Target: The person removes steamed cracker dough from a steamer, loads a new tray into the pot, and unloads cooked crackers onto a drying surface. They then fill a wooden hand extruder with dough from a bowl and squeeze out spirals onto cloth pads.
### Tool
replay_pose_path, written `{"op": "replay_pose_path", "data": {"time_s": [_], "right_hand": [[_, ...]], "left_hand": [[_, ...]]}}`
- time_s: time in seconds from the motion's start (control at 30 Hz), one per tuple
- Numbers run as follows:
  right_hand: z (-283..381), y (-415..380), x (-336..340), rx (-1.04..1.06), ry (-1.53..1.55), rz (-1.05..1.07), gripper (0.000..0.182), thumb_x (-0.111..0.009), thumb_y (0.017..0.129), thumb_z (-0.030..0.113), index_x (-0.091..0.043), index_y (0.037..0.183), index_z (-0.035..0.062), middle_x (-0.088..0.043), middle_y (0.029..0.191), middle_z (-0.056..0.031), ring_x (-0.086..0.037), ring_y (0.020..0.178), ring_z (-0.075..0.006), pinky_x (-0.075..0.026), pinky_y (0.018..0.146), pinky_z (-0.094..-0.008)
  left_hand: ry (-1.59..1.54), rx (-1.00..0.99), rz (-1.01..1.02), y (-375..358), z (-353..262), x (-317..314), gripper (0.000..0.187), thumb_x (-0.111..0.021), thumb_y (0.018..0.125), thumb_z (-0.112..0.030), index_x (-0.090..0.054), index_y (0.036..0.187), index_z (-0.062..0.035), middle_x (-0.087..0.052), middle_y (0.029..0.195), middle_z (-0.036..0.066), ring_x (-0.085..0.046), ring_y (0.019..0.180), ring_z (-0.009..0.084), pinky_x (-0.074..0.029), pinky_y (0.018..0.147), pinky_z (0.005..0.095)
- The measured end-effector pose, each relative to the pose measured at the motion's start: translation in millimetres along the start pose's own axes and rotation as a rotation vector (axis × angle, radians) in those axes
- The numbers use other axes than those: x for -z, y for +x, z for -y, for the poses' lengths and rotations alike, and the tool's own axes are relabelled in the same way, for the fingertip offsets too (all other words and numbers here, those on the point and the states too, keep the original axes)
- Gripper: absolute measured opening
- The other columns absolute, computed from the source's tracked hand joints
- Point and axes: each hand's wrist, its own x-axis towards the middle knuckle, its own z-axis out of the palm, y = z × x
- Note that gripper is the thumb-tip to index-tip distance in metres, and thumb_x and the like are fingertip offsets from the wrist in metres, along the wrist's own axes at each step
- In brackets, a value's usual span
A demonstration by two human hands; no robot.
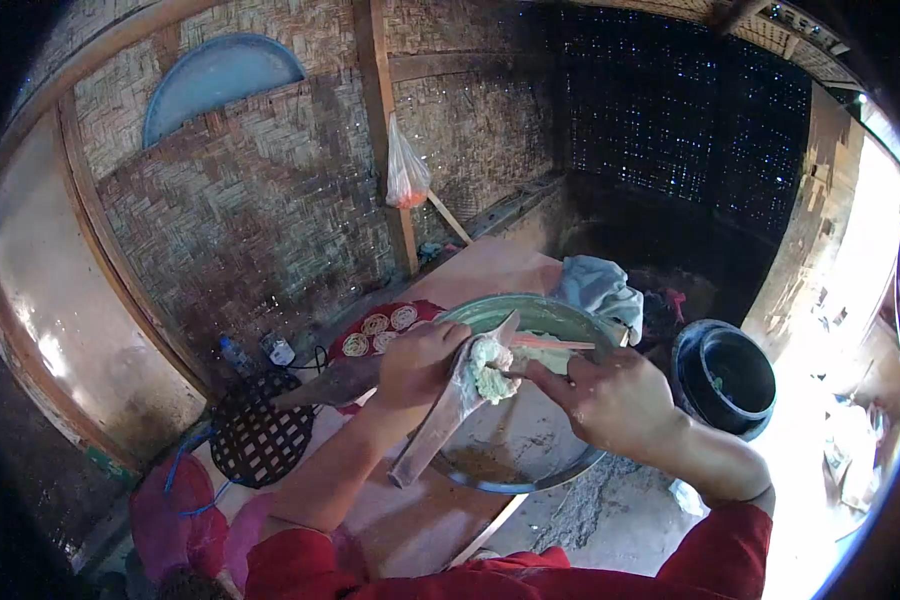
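My left hand (418, 368) is closed around a long wooden tool (432, 432), held tilted over a wide metal basin (582, 470). A lump of pale green dough (490, 372) sits in the middle of the tool. My right hand (620, 398) grips a thin dark utensil (512, 375) whose tip touches the dough; its full shape is hidden by the fingers and dough. More pale dough (542, 356) lies inside the far side of the basin. A pinkish stick (555, 343) reaches across the basin behind the right fingers.
Pale coiled rounds (375, 324) lie on a red sheet to the left. Nearby is a black woven tray (260, 430). A grey cloth (600, 288) rests behind the basin, a dark pot (725, 378) stands right, and a plastic bag (407, 175) hangs from a post.
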Motion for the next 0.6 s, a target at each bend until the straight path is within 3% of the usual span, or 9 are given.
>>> {"op": "replay_pose_path", "data": {"time_s": [0.07, 0.1, 0.17, 0.27, 0.3, 0.4, 0.47, 0.53, 0.6], "right_hand": [[-1, -11, -2, -0.007, 0.025, -0.019, 0.044, -0.060, 0.071, 0.014, -0.061, 0.115, 0.0188, -0.053, 0.067, -0.0001, -0.057, 0.051, -0.0159, -0.046, 0.048, -0.0310], [-5, -19, 3, -0.066, 0.007, -0.029, 0.043, -0.060, 0.071, 0.013, -0.061, 0.114, 0.0185, -0.054, 0.066, -0.0009, -0.056, 0.048, -0.0161, -0.045, 0.045, -0.0313], [-15, -28, 16, -0.208, -0.020, -0.054, 0.038, -0.059, 0.072, 0.011, -0.062, 0.110, 0.0181, -0.055, 0.062, -0.0030, -0.056, 0.045, -0.0176, -0.044, 0.041, -0.0329], [-27, -23, 1, -0.244, -0.020, -0.136, 0.033, -0.059, 0.072, 0.011, -0.063, 0.104, 0.0195, -0.054, 0.059, -0.0028, -0.056, 0.046, -0.0180, -0.044, 0.041, -0.0332], [-23, -21, -1, -0.254, -0.058, -0.113, 0.035, -0.058, 0.073, 0.013, -0.063, 0.106, 0.0222, -0.053, 0.058, -0.0018, -0.056, 0.045, -0.0187, -0.044, 0.042, -0.0342], [-20, -14, 16, -0.188, -0.054, -0.053, 0.040, -0.058, 0.073, 0.015, -0.061, 0.112, 0.0206, -0.053, 0.061, -0.0014, -0.057, 0.049, -0.0192, -0.047, 0.048, -0.0344], [-14, -6, 6, -0.122, -0.034, -0.022, 0.042, -0.058, 0.072, 0.015, -0.061, 0.114, 0.0204, -0.054, 0.063, -0.0010, -0.058, 0.052, -0.0189, -0.048, 0.052, -0.0342], [-11, -7, -9, -0.049, -0.011, 0.019, 0.044, -0.058, 0.072, 0.015, -0.060, 0.115, 0.0201, -0.054, 0.065, -0.0006, -0.058, 0.055, -0.0186, -0.049, 0.055, -0.0340], [-8, -11, -20, -0.007, -0.002, -0.012, 0.043, -0.059, 0.071, 0.016, -0.062, 0.113, 0.0193, -0.054, 0.067, 0.0009, -0.058, 0.057, -0.0178, -0.049, 0.058, -0.0332]], "left_hand": [[0.042, 0.030, 0.066, -6, 16, -14, 0.025, -0.057, 0.082, -0.025, -0.056, 0.101, -0.0083, -0.060, 0.088, 0.011, -0.061, 0.083, 0.0311, -0.049, 0.068, 0.0394], [-0.362, 0.121, -0.080, -10, 27, -20, 0.034, -0.063, 0.078, -0.033, -0.057, 0.103, -0.0097, -0.061, 0.089, 0.010, -0.061, 0.081, 0.0293, -0.051, 0.069, 0.0374], [-0.764, 0.208, -0.233, -15, 35, -18, 0.044, -0.068, 0.075, -0.041, -0.058, 0.104, -0.0110, -0.062, 0.090, 0.008, -0.062, 0.079, 0.0276, -0.052, 0.070, 0.0353], [0.081, 0.260, 0.009, -10, 32, 5, 0.047, -0.074, 0.070, -0.043, -0.061, 0.101, -0.0102, -0.064, 0.096, 0.008, -0.063, 0.084, 0.0215, -0.052, 0.073, 0.0329], [0.154, 0.111, -0.065, -6, 44, -16, 0.047, -0.075, 0.069, -0.043, -0.062, 0.099, -0.0098, -0.066, 0.091, 0.007, -0.065, 0.081, 0.0217, -0.053, 0.072, 0.0317], [-0.032, 0.190, -0.091, -6, 34, -15, 0.055, -0.077, 0.060, -0.045, -0.063, 0.102, -0.0123, -0.066, 0.086, 0.008, -0.065, 0.072, 0.0250, -0.052, 0.064, 0.0332], [-0.214, 0.092, -0.142, -5, 31, -35, 0.034, -0.068, 0.074, -0.034, -0.061, 0.102, -0.0166, -0.064, 0.086, 0.007, -0.064, 0.075, 0.0283, -0.051, 0.066, 0.0365], [0.061, 0.077, 0.084, 4, -4, -9, 0.027, -0.064, 0.078, -0.030, -0.060, 0.103, -0.0178, -0.064, 0.085, 0.008, -0.063, 0.074, 0.0288, -0.051, 0.063, 0.0354], [-0.004, 0.105, 0.068, -3, 16, -21, 0.029, -0.065, 0.078, -0.028, -0.060, 0.104, -0.0168, -0.064, 0.085, 0.007, -0.064, 0.074, 0.0265, -0.052, 0.063, 0.0339]]}}
